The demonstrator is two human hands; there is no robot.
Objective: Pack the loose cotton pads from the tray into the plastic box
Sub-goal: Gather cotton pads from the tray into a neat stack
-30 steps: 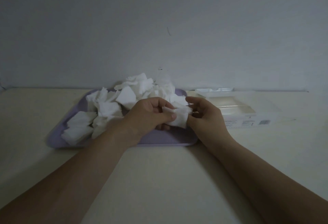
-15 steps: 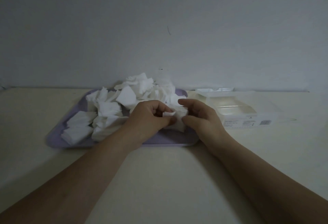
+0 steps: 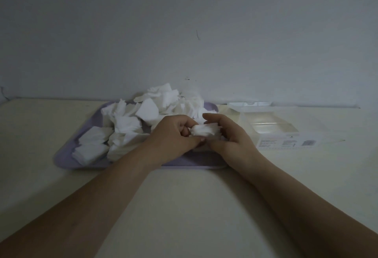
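Tray (image 3: 67,159): lilac, shallow, left of centre in the frame. Rests flat on the table (image 3: 184,206), far edge close to the wall (image 3: 184,22).

Pads (image 3: 151,110): white, square, loose. Heaped across the tray, highest at its far side, thinner toward its lower left corner, where a few small piles lie just beside one another.

Stack (image 3: 205,130): small bundle of white pads, layered edge toward the viewer. Held between both hands at centre frame, above the right part of the tray, apart from the box.

Left hand (image 3: 173,135): centre of frame, just left of the stack. Grip curled, fingertips and thumb pinching the stack's left end. Forearm running down to the lower left corner.

Right hand (image 3: 231,137): just right of the stack. Grip cupped round its right end, index finger arched over the top, thumb below. Forearm running down to the lower right corner. Thumbs of both hands touching or nearly so under the stack; cannot tell which.

Box (image 3: 274,129): clear plastic, rectangular, right of centre, on the table just beside the tray's right edge. Open at the top, contents too dim to tell. Printed label (image 3: 286,142) on the near wall, text too small to read.

Lid (image 3: 249,105): clear, behind the box at its far left, near the wall. Hinged or loose, cannot tell.

Table: pale cream, lower half of frame. Wall: plain grey, upper half.
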